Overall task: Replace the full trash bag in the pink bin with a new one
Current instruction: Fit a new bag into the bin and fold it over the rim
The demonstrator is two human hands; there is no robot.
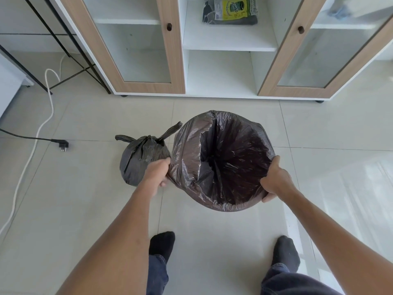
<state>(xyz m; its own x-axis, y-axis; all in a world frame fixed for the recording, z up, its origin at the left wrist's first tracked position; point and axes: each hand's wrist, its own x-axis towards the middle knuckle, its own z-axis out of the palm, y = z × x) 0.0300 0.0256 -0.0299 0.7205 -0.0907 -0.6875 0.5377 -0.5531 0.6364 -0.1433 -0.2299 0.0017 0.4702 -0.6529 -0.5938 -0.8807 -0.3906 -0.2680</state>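
Note:
A new dark trash bag lines the bin on the tiled floor, its mouth spread wide and folded over the rim; the pink bin itself is hidden under the plastic. My left hand grips the bag's folded edge on the left side of the rim. On the rim's right side, my right hand holds the plastic. A full black trash bag, knotted at the top, sits on the floor just left of the bin, partly behind my left hand.
A white cabinet with wood-framed glass doors stands behind the bin; a pack of trash bags lies on its open middle shelf. A white cable and a black plug lie on the floor at left. My socked feet stand close below.

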